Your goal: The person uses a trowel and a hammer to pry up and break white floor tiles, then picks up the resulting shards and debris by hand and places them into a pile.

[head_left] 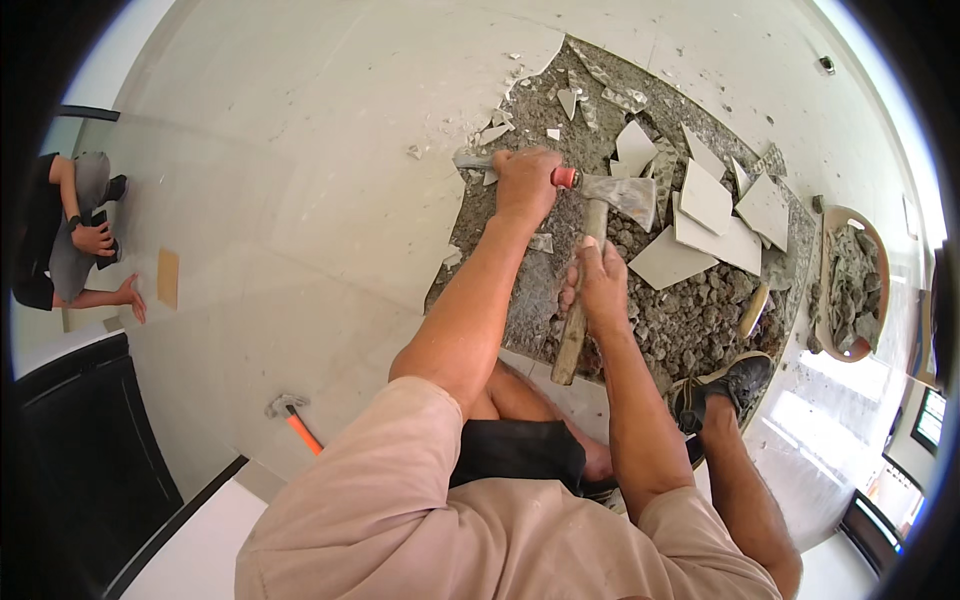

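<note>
My left hand (528,182) is wrapped around a chisel (478,161), a grey metal bar with a red collar at its right end. The chisel lies nearly flat, its left tip at the broken edge of the pale floor tiles (380,170). In my right hand (602,285) is a hatchet (570,345), gripped by its wooden handle. The hatchet's head (625,197) is close to the chisel's red end; whether they touch I cannot tell. Under both hands is a patch of bare grey mortar (535,300) where tiles are gone.
Broken tile pieces (706,198) and rubble (680,325) lie right of my hands. Further right stands a tub (886,290) of debris. A hammer (302,430) with an orange handle lies at lower left. Another person (85,215) crouches at far left near a brown card (167,278).
</note>
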A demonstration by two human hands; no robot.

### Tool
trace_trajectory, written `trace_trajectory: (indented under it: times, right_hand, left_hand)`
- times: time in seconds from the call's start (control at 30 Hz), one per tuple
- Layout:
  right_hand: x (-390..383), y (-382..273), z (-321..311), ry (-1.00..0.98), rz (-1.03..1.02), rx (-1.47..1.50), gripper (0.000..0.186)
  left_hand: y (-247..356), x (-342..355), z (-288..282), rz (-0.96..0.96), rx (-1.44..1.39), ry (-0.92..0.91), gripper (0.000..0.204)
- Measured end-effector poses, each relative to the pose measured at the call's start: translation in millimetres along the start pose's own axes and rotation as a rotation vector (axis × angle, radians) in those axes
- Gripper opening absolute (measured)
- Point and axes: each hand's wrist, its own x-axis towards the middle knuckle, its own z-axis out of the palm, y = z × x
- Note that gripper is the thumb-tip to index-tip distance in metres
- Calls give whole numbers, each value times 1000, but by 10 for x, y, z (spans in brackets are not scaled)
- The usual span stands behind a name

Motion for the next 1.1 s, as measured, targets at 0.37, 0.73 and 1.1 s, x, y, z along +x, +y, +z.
trace_trajectory:
  times: [0.37, 0.73, 1.1]
  right_hand:
    - [-87, 11, 142, 303, -95, 365, 23]
    - [-371, -52, -198, 74, 27, 35, 28]
    - [-637, -82, -218, 151, -35, 131, 27]
  left_hand:
    - [49, 24, 22, 9, -48, 6, 12]
    - [18, 167, -426, -18, -431, 296, 25]
    - [402, -274, -186, -60, -146, -101, 22]
